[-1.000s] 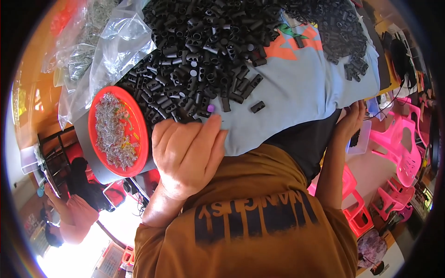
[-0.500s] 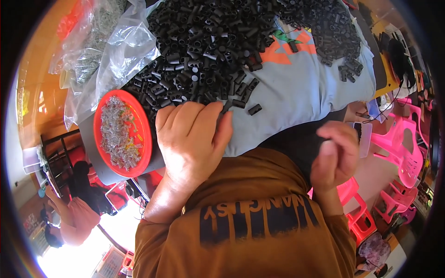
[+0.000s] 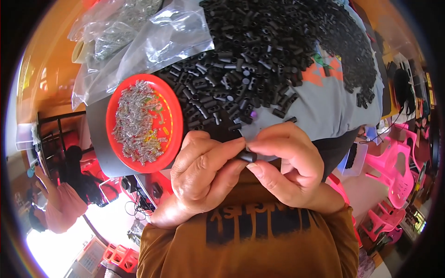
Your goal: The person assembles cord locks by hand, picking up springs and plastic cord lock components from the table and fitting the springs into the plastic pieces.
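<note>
Before my chest, both hands meet at a small black plastic tube (image 3: 245, 156). My left hand (image 3: 206, 169) is closed, its thumb and index finger pinching the tube's left part. At its other end, my right hand (image 3: 289, 164) pinches with thumb and index finger; whether a smaller part sits between those fingertips is hidden. A large heap of similar black plastic tubes (image 3: 259, 60), some with side holes, lies just beyond my hands. To the left, small metal springs (image 3: 135, 123) fill much of a red plate (image 3: 175, 109).
Grey cloth (image 3: 320, 109) with an orange print lies under the heap on a dark table (image 3: 98, 116). Clear plastic bags (image 3: 162, 37) lie at the far left. Pink plastic chairs (image 3: 396, 167) stand on the right. Another person (image 3: 62, 208) is at the left edge.
My right hand has come in from the right to meet my left at the black tube. My left hand has turned and drawn back from the heap's edge. The view has shifted.
</note>
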`<state>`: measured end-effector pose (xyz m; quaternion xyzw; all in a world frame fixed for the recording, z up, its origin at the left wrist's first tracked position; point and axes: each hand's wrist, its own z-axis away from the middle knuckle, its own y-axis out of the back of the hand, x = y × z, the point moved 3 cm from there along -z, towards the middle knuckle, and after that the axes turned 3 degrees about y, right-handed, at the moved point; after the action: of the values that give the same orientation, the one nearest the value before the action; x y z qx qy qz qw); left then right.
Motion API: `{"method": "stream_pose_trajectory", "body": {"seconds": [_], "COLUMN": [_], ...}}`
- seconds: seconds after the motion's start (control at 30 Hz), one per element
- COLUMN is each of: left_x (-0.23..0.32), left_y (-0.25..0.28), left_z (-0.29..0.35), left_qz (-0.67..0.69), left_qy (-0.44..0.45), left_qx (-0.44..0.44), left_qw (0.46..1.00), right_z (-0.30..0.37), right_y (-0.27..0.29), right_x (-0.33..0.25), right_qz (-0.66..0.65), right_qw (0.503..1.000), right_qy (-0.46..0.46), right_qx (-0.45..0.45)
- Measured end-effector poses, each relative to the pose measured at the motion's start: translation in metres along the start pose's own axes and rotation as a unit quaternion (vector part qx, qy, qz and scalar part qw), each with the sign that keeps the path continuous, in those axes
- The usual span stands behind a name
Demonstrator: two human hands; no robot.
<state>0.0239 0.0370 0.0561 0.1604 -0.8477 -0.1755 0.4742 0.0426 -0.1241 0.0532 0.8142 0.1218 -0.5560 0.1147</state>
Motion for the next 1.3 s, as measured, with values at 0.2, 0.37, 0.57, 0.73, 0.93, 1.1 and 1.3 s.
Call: {"method": "stream_pose_trajectory", "body": {"seconds": [0.2, 0.37, 0.57, 0.73, 0.93, 1.1, 1.3], "left_x": [-0.006, -0.012, -0.015, -0.017, -0.017, -0.016, -0.035], "left_y": [0.01, 0.013, 0.017, 0.02, 0.025, 0.038, 0.082], "left_z": [0.002, 0.002, 0.009, 0.016, 0.027, 0.03, 0.034], "left_qz": [-0.015, 0.019, 0.033, 0.001, -0.029, -0.111, -0.269], "left_qy": [-0.018, -0.011, -0.041, -0.053, -0.063, -0.081, 0.039], "left_qx": [0.006, 0.024, 0.049, 0.054, 0.036, 0.061, 0.059], "left_qw": [1.0, 0.999, 0.997, 0.997, 0.997, 0.989, 0.961], "right_z": [-0.007, -0.002, -0.007, -0.008, -0.012, -0.016, -0.012], "right_y": [-0.006, -0.015, -0.015, -0.022, -0.034, -0.035, -0.033], "right_x": [-0.002, 0.006, 0.006, 0.002, 0.007, 0.011, 0.03], "right_qz": [0.039, -0.115, -0.099, 0.089, 0.141, 0.165, 0.137], "right_qw": [0.997, 0.992, 0.991, 0.993, 0.984, 0.976, 0.982], "right_qy": [0.054, -0.057, -0.081, 0.015, 0.038, 0.067, 0.091], "right_qx": [-0.034, -0.003, -0.047, -0.075, -0.101, -0.128, -0.096]}}
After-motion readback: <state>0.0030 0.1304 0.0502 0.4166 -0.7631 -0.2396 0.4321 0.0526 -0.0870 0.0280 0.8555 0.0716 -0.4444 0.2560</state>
